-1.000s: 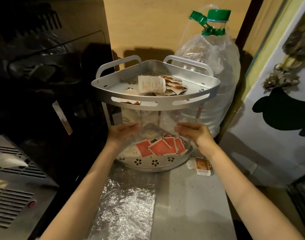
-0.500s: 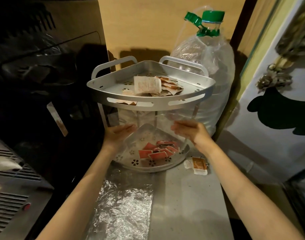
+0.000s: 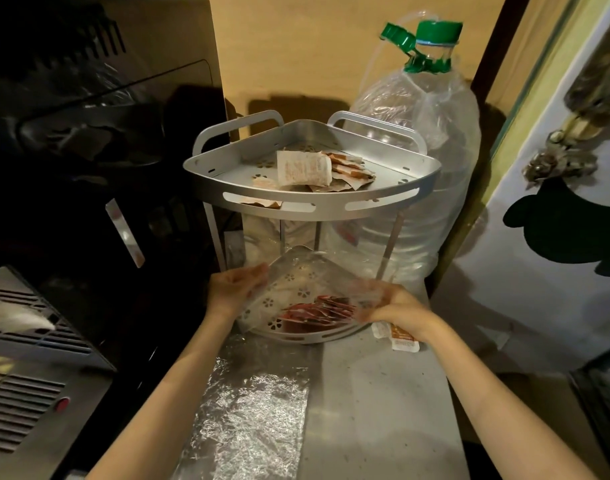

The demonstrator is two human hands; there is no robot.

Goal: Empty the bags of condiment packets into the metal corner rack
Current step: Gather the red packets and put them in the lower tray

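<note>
Both hands, left [image 3: 236,289] and right [image 3: 392,304], grasp the bag [image 3: 307,282]; tilted toward 6 o'clock, packets [image 3: 317,311] could overshoot the rack [image 3: 310,207].

A cramped home kitchen corner: a metal corner rack [image 3: 310,202] of condiment packets [image 3: 307,168] stands on a foil-patched counter [image 3: 383,393], a large green-capped water jug [image 3: 425,161] at 1 o'clock, a dark vented appliance [image 3: 37,375] at 8 o'clock.
</note>
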